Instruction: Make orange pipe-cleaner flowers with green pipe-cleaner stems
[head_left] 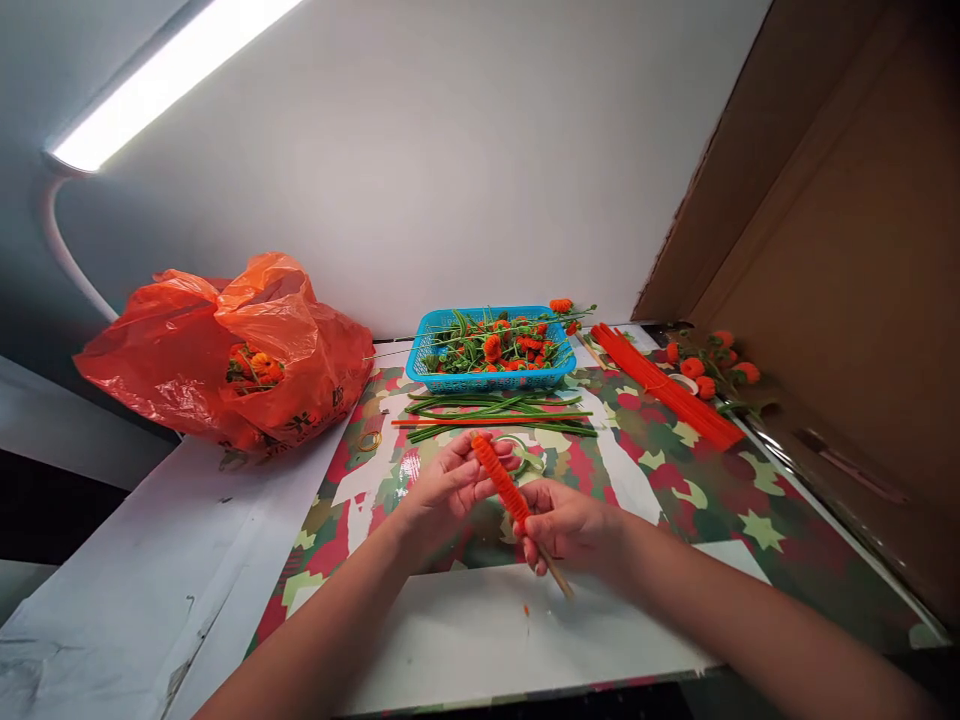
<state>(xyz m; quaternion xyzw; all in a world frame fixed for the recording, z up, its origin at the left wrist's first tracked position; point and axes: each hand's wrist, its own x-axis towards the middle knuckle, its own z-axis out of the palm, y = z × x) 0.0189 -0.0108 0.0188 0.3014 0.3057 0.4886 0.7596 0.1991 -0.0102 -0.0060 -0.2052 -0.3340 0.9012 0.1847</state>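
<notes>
An orange fuzzy pipe cleaner [499, 478] is wound in a tight coil around a thin wooden stick [556, 575], which slants from upper left to lower right. My right hand [566, 520] grips the lower end of the coil, and the bare stick sticks out below the fingers. Around the upper end of the coil, my left hand [450, 480] is loosely curled, its thumb on the near side and fingers behind. Just beyond the hands lie green pipe cleaners [502, 402] with one straight orange pipe cleaner [450, 422] across them. A pale ring-shaped roll [531, 460] is partly hidden behind my hands.
A blue basket [491, 382] at the back holds orange flowers with green stems. At left stands an orange plastic bag [315, 350] with more flowers inside. To the right lie a bundle of orange pipe cleaners [667, 390] and finished flowers [705, 385], near a cardboard panel [840, 280].
</notes>
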